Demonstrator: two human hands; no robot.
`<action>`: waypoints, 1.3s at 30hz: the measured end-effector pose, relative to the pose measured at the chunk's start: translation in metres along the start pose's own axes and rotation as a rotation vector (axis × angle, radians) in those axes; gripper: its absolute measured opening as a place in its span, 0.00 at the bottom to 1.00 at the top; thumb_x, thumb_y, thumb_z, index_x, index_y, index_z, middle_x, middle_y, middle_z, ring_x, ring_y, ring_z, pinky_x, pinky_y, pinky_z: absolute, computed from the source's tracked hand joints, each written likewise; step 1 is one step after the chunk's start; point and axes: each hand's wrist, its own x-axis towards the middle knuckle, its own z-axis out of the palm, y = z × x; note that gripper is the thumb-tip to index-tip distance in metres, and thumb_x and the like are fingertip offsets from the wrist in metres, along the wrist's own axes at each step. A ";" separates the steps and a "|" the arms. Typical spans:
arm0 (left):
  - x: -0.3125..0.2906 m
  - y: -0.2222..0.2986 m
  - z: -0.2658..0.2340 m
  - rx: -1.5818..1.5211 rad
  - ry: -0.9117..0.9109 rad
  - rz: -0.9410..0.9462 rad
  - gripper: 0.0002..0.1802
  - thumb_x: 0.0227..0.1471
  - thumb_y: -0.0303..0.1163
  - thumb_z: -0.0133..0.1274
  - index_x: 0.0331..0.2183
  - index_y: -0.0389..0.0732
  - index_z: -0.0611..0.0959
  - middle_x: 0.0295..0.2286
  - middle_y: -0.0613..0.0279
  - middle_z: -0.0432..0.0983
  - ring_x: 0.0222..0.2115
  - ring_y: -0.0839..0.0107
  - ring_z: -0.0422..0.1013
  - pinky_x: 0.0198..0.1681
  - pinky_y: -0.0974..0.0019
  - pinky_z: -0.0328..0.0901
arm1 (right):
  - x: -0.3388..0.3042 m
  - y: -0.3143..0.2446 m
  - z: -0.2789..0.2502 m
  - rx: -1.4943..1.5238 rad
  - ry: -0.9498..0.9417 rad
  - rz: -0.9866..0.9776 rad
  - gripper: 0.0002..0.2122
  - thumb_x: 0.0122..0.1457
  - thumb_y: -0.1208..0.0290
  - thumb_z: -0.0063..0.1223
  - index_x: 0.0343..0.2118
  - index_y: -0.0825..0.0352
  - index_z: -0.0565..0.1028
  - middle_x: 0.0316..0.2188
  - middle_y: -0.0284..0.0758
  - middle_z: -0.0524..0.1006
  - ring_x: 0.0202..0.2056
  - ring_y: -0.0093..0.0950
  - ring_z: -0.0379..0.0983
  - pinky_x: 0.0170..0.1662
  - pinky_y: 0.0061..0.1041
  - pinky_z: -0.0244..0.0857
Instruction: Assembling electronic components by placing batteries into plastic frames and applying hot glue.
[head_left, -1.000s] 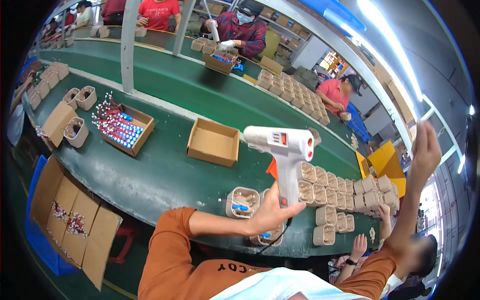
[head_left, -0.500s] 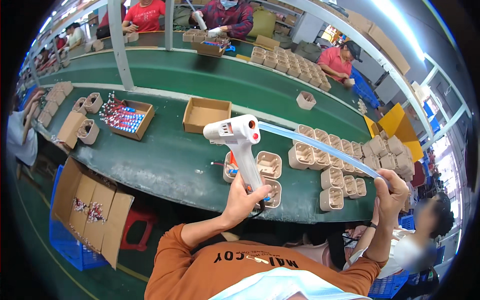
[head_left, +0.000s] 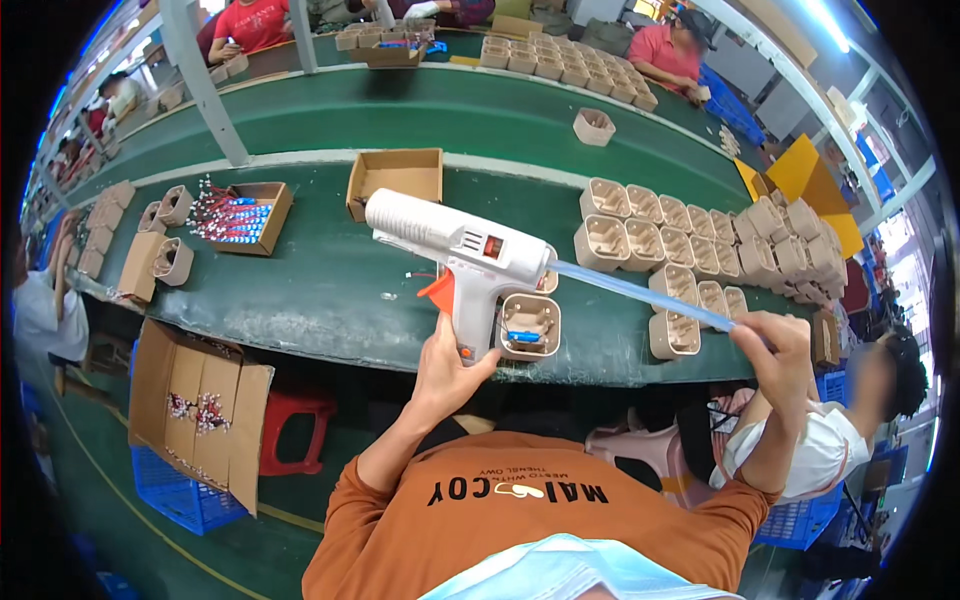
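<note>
My left hand [head_left: 447,378] is wrapped round the handle of a white glue gun [head_left: 415,222] with an orange trigger, lifted above the bench. A long translucent glue stick [head_left: 640,292] reaches from the gun's rear end to my right hand [head_left: 777,350]. The thumb and fingers of that hand pinch the stick's far end. Just beyond my left hand stands a beige open-topped box [head_left: 540,353] with a blue wired part [head_left: 524,337] inside. Another box behind it is mostly hidden by the gun.
Rows of beige boxes [head_left: 604,241] stand on the green bench [head_left: 300,300] at right. A cardboard box [head_left: 402,176] sits behind the gun; a carton of blue wired parts [head_left: 277,219] is farther left. A large open carton [head_left: 228,427] is below the bench edge. Co-workers sit across and beside me.
The glue gun has turned so its side shows, nozzle toward the left. My right hand has come slightly left and up, still pinching the stick. The view has shifted.
</note>
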 end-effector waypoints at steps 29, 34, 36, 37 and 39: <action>0.017 0.005 0.067 -0.420 -0.299 0.077 0.37 0.41 0.29 0.63 0.52 0.33 0.65 0.42 0.54 0.70 0.44 0.67 0.70 0.45 0.64 0.67 | 0.037 -0.015 0.208 1.180 -0.427 0.088 0.42 0.46 0.55 0.63 0.59 0.74 0.57 0.55 0.46 0.65 0.58 0.39 0.64 0.58 0.39 0.61; 0.032 0.004 0.063 -0.232 -0.414 0.068 0.36 0.41 0.32 0.66 0.49 0.33 0.66 0.39 0.49 0.72 0.40 0.60 0.73 0.43 0.62 0.68 | 0.057 -0.032 0.216 1.242 -0.336 0.049 0.31 0.48 0.59 0.57 0.52 0.73 0.65 0.52 0.51 0.68 0.56 0.41 0.65 0.57 0.42 0.62; 0.040 0.012 0.048 -0.183 -0.522 -0.033 0.34 0.41 0.32 0.67 0.48 0.34 0.68 0.38 0.51 0.73 0.39 0.60 0.74 0.42 0.62 0.69 | 0.062 -0.030 0.216 1.288 -0.362 0.101 0.30 0.47 0.60 0.57 0.51 0.73 0.65 0.51 0.51 0.69 0.55 0.41 0.66 0.57 0.41 0.62; 0.043 0.006 0.044 -0.158 -0.482 0.058 0.32 0.42 0.31 0.66 0.47 0.34 0.70 0.38 0.52 0.74 0.39 0.60 0.74 0.41 0.63 0.69 | 0.065 -0.028 0.216 1.311 -0.374 0.129 0.29 0.47 0.61 0.57 0.51 0.73 0.65 0.50 0.51 0.69 0.55 0.41 0.67 0.58 0.41 0.62; 0.047 -0.007 0.035 -0.114 -0.400 0.244 0.27 0.42 0.29 0.66 0.45 0.35 0.74 0.37 0.54 0.75 0.37 0.61 0.75 0.40 0.64 0.70 | 0.074 -0.017 0.207 1.355 -0.432 0.208 0.27 0.47 0.66 0.56 0.50 0.74 0.67 0.50 0.49 0.71 0.53 0.38 0.68 0.57 0.36 0.61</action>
